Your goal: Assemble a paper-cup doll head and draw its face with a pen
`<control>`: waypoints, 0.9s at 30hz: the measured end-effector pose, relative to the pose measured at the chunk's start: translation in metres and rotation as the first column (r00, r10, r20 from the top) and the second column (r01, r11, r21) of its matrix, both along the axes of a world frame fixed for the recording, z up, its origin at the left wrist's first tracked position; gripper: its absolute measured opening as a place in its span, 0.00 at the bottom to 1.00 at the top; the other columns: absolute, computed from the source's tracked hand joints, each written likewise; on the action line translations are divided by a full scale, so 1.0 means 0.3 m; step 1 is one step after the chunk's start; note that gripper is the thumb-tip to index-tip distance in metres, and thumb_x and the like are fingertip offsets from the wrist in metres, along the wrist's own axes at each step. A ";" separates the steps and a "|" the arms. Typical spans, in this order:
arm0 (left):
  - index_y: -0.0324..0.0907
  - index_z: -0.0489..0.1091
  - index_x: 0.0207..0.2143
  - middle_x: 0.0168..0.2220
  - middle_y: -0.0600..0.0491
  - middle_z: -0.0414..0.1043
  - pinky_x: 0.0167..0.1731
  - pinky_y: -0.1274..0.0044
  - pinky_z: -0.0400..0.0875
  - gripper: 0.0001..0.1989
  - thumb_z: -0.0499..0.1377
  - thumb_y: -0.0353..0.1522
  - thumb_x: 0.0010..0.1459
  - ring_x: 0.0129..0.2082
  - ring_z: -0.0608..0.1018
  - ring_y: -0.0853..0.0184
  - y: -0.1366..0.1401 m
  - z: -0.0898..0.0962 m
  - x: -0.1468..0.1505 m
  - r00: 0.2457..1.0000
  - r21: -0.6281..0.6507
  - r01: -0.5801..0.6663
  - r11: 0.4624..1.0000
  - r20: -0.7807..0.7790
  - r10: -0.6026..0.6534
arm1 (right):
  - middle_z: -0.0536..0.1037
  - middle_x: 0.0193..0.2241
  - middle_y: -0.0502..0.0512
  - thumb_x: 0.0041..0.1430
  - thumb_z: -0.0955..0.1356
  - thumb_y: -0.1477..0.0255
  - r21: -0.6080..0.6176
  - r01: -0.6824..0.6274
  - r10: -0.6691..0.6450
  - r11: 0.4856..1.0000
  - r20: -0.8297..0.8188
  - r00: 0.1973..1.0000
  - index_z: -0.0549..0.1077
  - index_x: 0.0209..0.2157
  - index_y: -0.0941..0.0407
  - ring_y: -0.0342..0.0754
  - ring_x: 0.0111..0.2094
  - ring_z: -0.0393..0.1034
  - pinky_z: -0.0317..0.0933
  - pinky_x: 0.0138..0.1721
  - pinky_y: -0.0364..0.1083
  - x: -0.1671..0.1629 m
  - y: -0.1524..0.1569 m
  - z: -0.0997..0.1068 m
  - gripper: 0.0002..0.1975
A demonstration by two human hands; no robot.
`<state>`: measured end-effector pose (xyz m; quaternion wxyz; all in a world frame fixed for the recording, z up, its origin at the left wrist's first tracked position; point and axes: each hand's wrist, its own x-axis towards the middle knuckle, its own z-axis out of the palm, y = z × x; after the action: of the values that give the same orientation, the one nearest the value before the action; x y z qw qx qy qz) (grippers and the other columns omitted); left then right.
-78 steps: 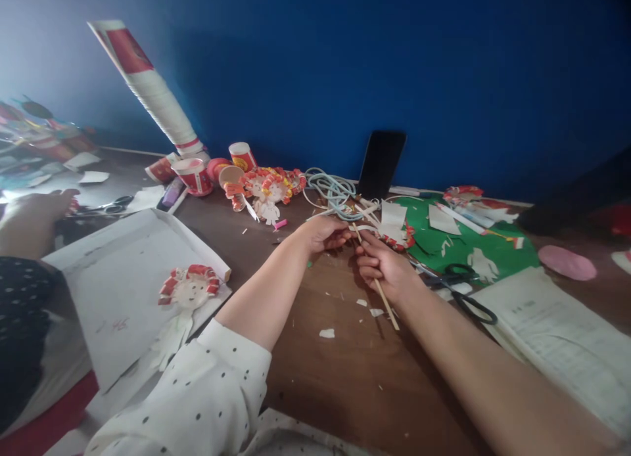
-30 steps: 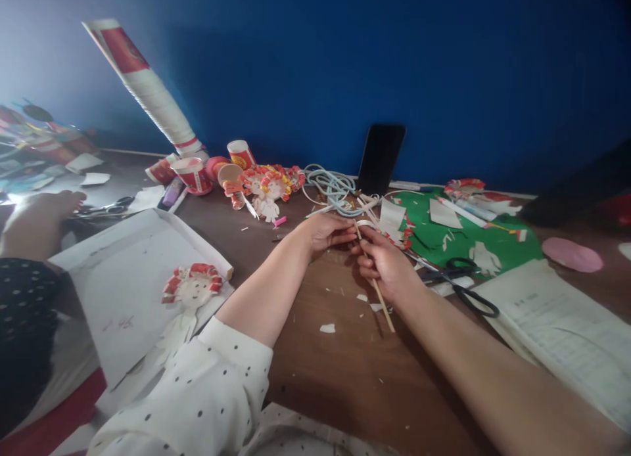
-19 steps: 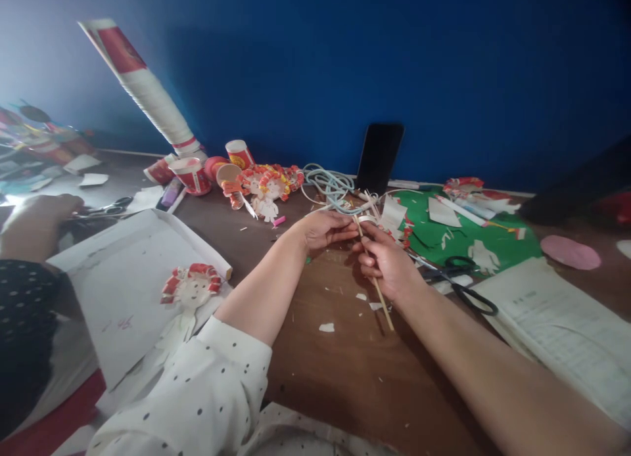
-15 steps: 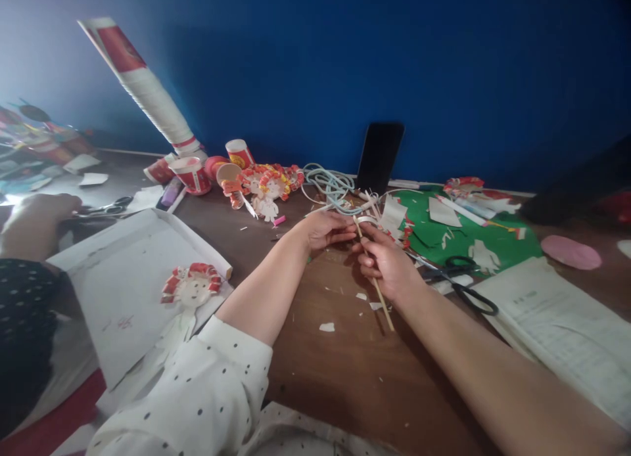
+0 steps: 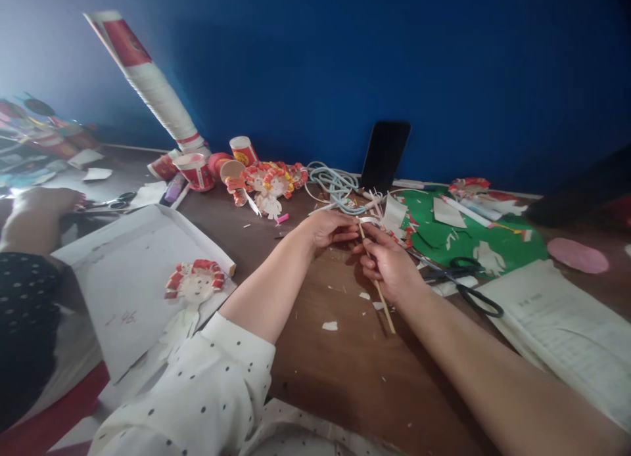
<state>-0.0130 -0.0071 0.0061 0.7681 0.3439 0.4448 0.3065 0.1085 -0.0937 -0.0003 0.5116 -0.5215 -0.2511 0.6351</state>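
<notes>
Nearest to us, well in front of the phone [image 5: 387,155], a torn paper scrap [image 5: 330,326] lies on the brown table [image 5: 335,384]. A paper doll [image 5: 197,286] rests on a white tray [image 5: 128,265], far to the phone's left.

Directly before the phone, the thin stick [image 5: 385,308] slants with its lower end towards us, our right hand [image 5: 389,262] clamped on its upper part. Our left hand [image 5: 329,229] has its fingertips brought up to the stick's top; we cannot tell whether they pinch the stick or the white strip [image 5: 369,219] there. That strip seems to curve in a small loop now, where it ran straighter 2.6 seconds ago, and our left fingertips have come closer to the stick.

Right of the phone and nearer us lie black-handled scissors [image 5: 459,283], partly on a green sheet [image 5: 434,236]. Left of the phone, a pale cord [image 5: 340,192] is coiled. A co-worker's hand [image 5: 46,203], raised earlier, now sits lower.
</notes>
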 end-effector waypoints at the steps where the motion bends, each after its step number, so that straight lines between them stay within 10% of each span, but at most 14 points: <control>1: 0.30 0.72 0.26 0.22 0.51 0.72 0.25 0.86 0.73 0.07 0.57 0.19 0.56 0.21 0.75 0.76 0.000 0.000 0.001 1.000 -0.001 -0.003 1.000 -0.002 0.003 | 0.70 0.21 0.46 0.53 0.64 0.77 0.007 0.004 -0.004 1.000 0.008 1.000 0.65 0.54 0.53 0.35 0.13 0.51 0.37 0.12 0.34 -0.001 -0.001 -0.001 0.25; 27: 0.36 0.66 0.20 0.14 0.57 0.66 0.20 0.88 0.69 0.11 0.57 0.20 0.54 0.15 0.69 0.79 -0.002 0.011 0.029 0.991 -0.050 -0.086 0.995 -0.105 0.080 | 0.72 0.23 0.46 0.51 0.66 0.72 0.084 -0.024 0.013 0.996 0.130 0.991 0.64 0.54 0.54 0.35 0.14 0.53 0.39 0.13 0.36 -0.018 -0.010 -0.019 0.27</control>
<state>-0.0045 -0.0078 0.0093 0.7400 0.3193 0.5057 0.3077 0.1031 -0.0968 -0.0061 0.5102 -0.5369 -0.3151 0.5934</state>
